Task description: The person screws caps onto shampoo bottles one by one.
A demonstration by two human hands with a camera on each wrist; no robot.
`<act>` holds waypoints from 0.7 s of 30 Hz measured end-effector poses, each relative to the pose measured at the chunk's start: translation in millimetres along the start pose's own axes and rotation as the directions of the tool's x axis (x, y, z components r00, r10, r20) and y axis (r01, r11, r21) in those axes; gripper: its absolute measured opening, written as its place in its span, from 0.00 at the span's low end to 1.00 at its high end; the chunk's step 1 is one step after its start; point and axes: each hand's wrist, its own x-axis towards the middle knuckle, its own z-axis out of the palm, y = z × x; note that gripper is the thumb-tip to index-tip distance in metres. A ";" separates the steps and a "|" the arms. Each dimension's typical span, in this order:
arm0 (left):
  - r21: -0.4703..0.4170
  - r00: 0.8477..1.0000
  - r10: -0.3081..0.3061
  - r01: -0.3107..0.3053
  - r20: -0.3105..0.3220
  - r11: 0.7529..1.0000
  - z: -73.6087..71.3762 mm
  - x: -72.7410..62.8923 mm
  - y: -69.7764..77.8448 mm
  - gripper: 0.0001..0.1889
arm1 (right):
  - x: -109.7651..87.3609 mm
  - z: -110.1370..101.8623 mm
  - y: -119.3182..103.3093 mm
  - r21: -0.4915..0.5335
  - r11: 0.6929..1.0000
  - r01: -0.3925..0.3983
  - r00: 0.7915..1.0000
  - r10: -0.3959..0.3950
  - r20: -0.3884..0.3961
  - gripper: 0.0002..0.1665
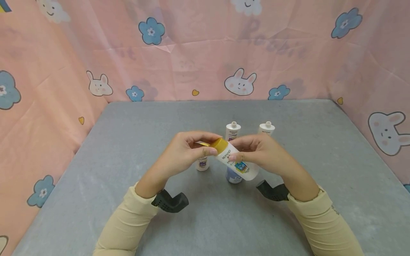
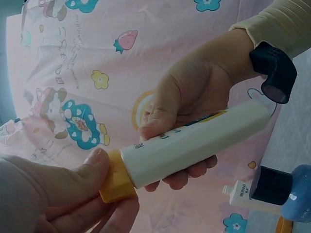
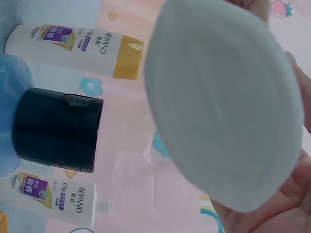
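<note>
My left hand [image 1: 182,153] pinches the yellow cap [image 1: 220,145] of the white bottle [image 1: 241,167], tilted above the table [image 1: 137,135], cap toward ten o'clock; my right hand [image 1: 264,151] grips its body. From it, a capped bottle [image 1: 202,165] stands at nine o'clock.

Right hand [image 3: 279,201]: gripping white bottle [image 3: 223,107], four o'clock
Gold-capped bottle [image 3: 80,51]: standing, ten o'clock
Black-capped bottle [image 3: 56,128]: standing, nine o'clock
Uncapped bottle [image 3: 56,196]: standing, eight o'clock

A creased pink fabric backdrop [image 1: 198,53], printed with white rabbit faces [image 1: 240,84], blue flowers [image 1: 151,31], smiling clouds [image 1: 55,11] and small yellow hearts [image 1: 195,92], hangs behind and along both sides of a grey, faintly mottled surface [image 1: 144,124].
</note>
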 end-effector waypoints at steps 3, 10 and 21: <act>-0.008 1.000 0.028 -0.028 0.001 1.000 0.0 1.2 -1.6 0.15 | 0.0 -0.3 0.7 -0.008 1.000 0.024 1.000 -0.024 0.008 0.17; -0.009 0.998 0.058 -0.058 0.007 0.998 -0.3 2.9 -4.6 0.15 | 1.0 -0.4 1.5 -0.004 0.999 0.044 0.999 -0.044 0.017 0.17; -0.004 0.992 0.123 -0.123 0.027 0.992 -1.1 3.0 -7.5 0.15 | 0.3 -2.2 0.6 0.056 0.997 0.047 0.997 -0.050 0.050 0.17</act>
